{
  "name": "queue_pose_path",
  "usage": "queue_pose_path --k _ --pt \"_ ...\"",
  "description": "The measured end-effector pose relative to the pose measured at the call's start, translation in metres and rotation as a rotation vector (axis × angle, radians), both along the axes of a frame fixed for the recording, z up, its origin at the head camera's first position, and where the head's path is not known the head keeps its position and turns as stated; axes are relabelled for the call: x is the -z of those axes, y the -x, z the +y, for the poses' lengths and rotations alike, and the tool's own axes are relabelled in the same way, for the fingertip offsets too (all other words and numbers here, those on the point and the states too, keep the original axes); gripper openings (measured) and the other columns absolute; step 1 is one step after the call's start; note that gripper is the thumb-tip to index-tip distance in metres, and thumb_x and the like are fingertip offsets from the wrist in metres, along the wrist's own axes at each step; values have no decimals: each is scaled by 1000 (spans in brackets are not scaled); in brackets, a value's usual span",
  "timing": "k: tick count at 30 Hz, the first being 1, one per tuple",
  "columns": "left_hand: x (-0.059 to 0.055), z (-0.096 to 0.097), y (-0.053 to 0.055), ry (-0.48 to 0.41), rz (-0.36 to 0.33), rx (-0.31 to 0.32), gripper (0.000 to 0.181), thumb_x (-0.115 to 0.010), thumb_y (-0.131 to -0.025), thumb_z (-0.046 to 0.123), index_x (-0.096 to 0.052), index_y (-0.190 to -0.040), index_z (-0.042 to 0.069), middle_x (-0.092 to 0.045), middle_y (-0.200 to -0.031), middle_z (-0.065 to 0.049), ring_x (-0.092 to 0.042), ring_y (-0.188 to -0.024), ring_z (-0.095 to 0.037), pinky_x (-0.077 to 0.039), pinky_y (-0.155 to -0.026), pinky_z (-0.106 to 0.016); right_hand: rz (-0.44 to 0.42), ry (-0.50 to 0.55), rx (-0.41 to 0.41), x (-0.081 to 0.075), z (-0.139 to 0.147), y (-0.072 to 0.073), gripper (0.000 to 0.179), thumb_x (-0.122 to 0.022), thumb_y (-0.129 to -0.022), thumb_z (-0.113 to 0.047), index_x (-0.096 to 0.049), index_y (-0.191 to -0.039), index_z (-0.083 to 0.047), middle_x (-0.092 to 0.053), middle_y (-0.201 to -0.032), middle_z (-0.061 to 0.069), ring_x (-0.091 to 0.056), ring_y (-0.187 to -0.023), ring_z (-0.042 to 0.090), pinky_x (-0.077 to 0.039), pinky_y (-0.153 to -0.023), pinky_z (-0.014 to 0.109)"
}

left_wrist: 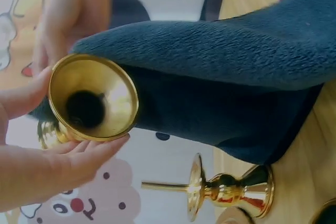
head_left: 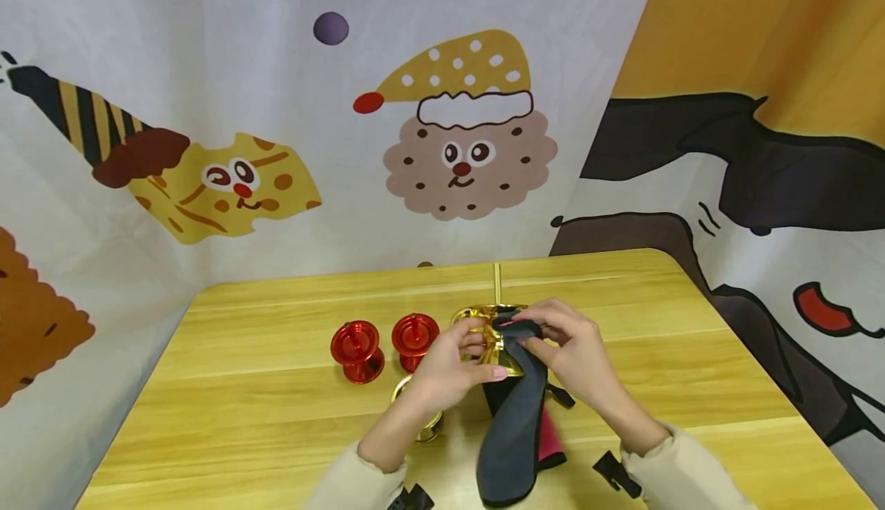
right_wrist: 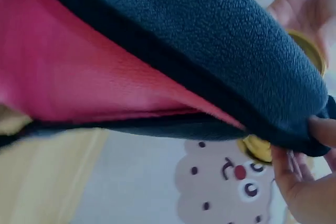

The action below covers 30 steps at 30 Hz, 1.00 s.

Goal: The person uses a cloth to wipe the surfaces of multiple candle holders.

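A gold candlestick (head_left: 492, 352) with a thin spike is gripped by my left hand (head_left: 449, 368), its wide base turned toward me. The left wrist view looks into that hollow base (left_wrist: 116, 93), with thumb and fingers on opposite sides of its rim. My right hand (head_left: 579, 350) pinches a dark grey plush cloth (head_left: 510, 448) between thumb and fingers, up against the candlestick's stem. The cloth hangs down toward the table, and its pink side (right_wrist: 89, 61) shows in the right wrist view. Part of the stem is hidden behind the cloth and fingers.
Two red candlesticks (head_left: 356, 349) stand left of my hands on the wooden table (head_left: 263, 410). Another gold candlestick (left_wrist: 231, 187) stands upright, partly hidden by my left forearm in the head view. A cartoon-printed curtain (head_left: 276, 49) hangs behind the table.
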State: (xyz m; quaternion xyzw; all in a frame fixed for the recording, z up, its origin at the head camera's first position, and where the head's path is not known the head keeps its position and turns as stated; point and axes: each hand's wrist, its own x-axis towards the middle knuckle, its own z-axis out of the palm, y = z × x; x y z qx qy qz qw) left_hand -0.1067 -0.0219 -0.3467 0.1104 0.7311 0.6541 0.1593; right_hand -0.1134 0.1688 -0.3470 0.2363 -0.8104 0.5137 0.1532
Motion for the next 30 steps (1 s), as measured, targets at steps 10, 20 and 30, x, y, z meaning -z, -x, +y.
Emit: queue_pose_path --k 10,20,30 --pt "-3 -12 -1 -178 -92 97 91 -72 -75 0 -13 -145 5 -49 -125 -20 -48 -112 -29 -44 -91 -39 -176 95 -11 6 9 4 28 -61 -74 20 -60 -99 8 -59 -98 21 -59 -87 2 -53 -67 23" --pt "-11 -10 0 -22 -26 70 90 -74 -74 3 -19 -144 2 -51 -123 -15 -53 -107 -29 -47 -87 -33 -249 83 17 7 6 3 25 -63 -74 17 -61 -97 7 -60 -95 20 -61 -84 5 -54 -67 27" --pt "-20 -14 7 -141 -103 -75 37 -43 -98 22 -56 -106 -12 -56 -87 -15 -56 -71 -15 -50 -72 -26 -157 72 -11 6 2 0 24 -64 -74 16 -64 -94 3 -61 -91 13 -61 -82 6 -54 -69 27"
